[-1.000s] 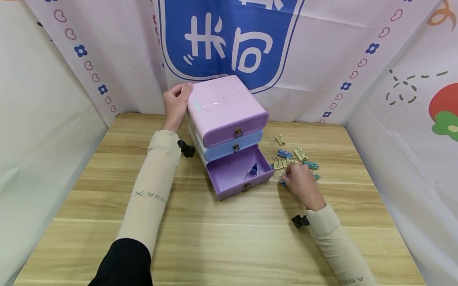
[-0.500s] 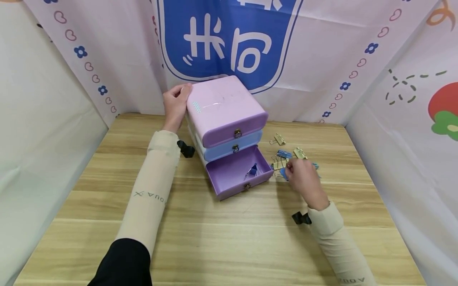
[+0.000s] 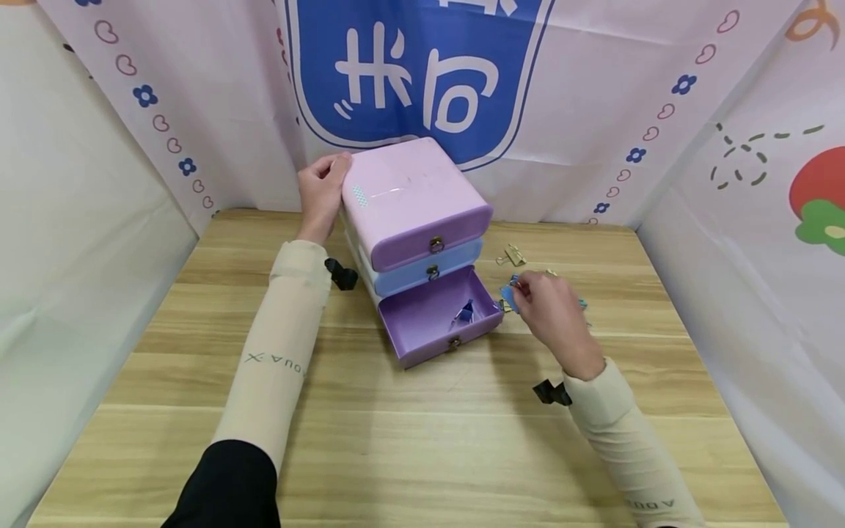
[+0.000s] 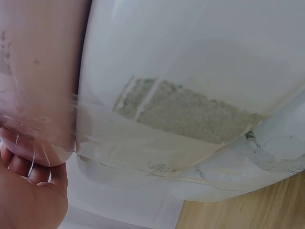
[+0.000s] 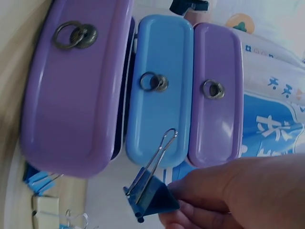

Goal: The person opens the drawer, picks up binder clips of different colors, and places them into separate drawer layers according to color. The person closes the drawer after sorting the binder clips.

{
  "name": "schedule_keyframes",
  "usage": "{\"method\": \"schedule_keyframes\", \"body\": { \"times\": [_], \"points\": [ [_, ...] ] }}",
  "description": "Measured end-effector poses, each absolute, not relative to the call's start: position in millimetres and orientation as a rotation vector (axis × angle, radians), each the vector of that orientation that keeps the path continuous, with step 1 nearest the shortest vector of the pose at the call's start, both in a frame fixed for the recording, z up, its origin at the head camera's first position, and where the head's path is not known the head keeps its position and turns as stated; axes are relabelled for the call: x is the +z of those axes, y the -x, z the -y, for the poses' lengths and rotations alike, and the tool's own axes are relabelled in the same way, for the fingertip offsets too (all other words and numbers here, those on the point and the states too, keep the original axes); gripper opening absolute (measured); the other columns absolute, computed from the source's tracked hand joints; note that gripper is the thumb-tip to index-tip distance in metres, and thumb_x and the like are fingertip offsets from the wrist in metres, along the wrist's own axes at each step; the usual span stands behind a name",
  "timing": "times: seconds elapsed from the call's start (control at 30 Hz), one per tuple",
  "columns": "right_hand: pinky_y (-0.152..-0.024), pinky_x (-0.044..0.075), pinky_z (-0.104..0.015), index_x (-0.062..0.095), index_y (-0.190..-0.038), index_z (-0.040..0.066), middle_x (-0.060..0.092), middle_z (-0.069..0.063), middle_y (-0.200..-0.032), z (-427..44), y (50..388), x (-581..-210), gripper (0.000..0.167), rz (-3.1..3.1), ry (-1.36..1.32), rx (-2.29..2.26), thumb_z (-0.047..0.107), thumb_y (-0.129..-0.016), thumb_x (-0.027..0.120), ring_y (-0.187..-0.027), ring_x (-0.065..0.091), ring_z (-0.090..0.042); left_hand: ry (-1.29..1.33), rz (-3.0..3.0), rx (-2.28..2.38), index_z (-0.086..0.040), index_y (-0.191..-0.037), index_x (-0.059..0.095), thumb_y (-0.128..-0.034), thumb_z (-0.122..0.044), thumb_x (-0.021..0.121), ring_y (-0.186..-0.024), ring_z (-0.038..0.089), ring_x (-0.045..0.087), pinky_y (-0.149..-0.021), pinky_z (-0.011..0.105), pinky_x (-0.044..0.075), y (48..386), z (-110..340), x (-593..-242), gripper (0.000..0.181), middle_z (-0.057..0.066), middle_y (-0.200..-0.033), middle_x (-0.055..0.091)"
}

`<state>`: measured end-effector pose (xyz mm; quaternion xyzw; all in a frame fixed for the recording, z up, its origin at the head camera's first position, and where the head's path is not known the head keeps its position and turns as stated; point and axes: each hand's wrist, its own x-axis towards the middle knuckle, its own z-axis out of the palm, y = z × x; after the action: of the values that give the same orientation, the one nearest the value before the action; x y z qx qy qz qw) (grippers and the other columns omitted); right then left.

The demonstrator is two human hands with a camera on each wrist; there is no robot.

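A three-tier drawer box (image 3: 416, 183) has its purple bottom drawer (image 3: 422, 356) pulled out, with a dark blue binder clip (image 3: 466, 313) inside. My left hand (image 3: 320, 194) holds the top tier's back left corner; in the left wrist view the hand (image 4: 35, 195) has its fingers curled against the pink edge. My right hand (image 3: 554, 319) pinches a blue binder clip (image 3: 508, 295) just right of the drawer. In the right wrist view that clip (image 5: 152, 194) hangs from the fingertips of the hand (image 5: 233, 195), its wire handle pointing toward the drawer fronts.
Several loose binder clips lie on the wooden table (image 3: 422, 455) right of the box, partly hidden by my right hand; a gold clip (image 3: 515, 255) lies behind them. A printed cloth (image 3: 581, 110) stands behind the box, with pale walls on both sides.
My right hand has lifted a blue clip from the pile and moved up and left toward the open drawer. The left hand keeps its place on the box.
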<state>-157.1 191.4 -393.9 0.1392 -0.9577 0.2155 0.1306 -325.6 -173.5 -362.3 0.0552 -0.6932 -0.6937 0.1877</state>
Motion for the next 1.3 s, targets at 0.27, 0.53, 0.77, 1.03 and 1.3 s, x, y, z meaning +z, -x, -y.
{"method": "schedule_keyframes", "body": {
  "times": [0.27, 0.53, 0.77, 1.03, 1.3],
  "points": [
    [-0.067, 0.062, -0.037, 0.079, -0.098, 0.000, 0.079, -0.014, -0.090, -171, 159, -389, 0.007, 2.702, -0.558, 0.689, 0.003, -0.096, 0.074, -0.073, 0.072, -0.022, -0.159, 1.952, -1.961, -0.013, -0.113, 0.081, -0.0987, -0.040, 0.074, -0.097, 0.009, 0.058, -0.083, 0.023, 0.046, 325, 174, -363, 0.031, -0.006, -0.102, 0.070],
    [-0.062, 0.058, -0.029, 0.079, -0.095, 0.002, 0.078, -0.010, -0.086, -151, 163, -396, 0.007, 2.638, -0.682, 0.689, 0.008, -0.095, 0.078, -0.066, 0.068, -0.015, -0.143, 1.938, -1.952, -0.012, -0.112, 0.081, -0.0982, -0.039, 0.075, -0.095, 0.009, 0.058, -0.082, 0.023, 0.046, 326, 175, -363, 0.031, -0.007, -0.099, 0.070],
    [-0.061, 0.054, -0.028, 0.076, -0.087, 0.006, 0.071, -0.004, -0.078, -134, 169, -406, 0.011, 2.640, -0.793, 0.672, 0.010, -0.096, 0.078, -0.065, 0.061, -0.013, -0.163, 1.955, -1.948, -0.012, -0.115, 0.080, -0.0987, -0.040, 0.074, -0.097, 0.009, 0.059, -0.083, 0.023, 0.047, 327, 175, -362, 0.034, -0.006, -0.102, 0.070],
    [-0.072, 0.061, -0.032, 0.080, -0.096, 0.007, 0.079, -0.005, -0.090, -113, 171, -419, 0.004, 2.664, -0.868, 0.591, 0.010, -0.094, 0.080, -0.077, 0.073, -0.017, -0.167, 1.957, -1.961, -0.013, -0.115, 0.080, -0.0986, -0.041, 0.074, -0.097, 0.009, 0.058, -0.082, 0.023, 0.047, 326, 174, -362, 0.033, -0.006, -0.103, 0.070],
    [-0.074, 0.061, -0.030, 0.081, -0.099, 0.008, 0.079, -0.003, -0.093, -98, 172, -427, 0.005, 2.778, -0.881, 0.644, 0.009, -0.095, 0.077, -0.079, 0.072, -0.014, -0.169, 1.959, -1.966, -0.013, -0.116, 0.080, -0.0989, -0.041, 0.074, -0.097, 0.009, 0.059, -0.083, 0.023, 0.048, 326, 174, -362, 0.034, -0.006, -0.104, 0.070]
  ]
}}
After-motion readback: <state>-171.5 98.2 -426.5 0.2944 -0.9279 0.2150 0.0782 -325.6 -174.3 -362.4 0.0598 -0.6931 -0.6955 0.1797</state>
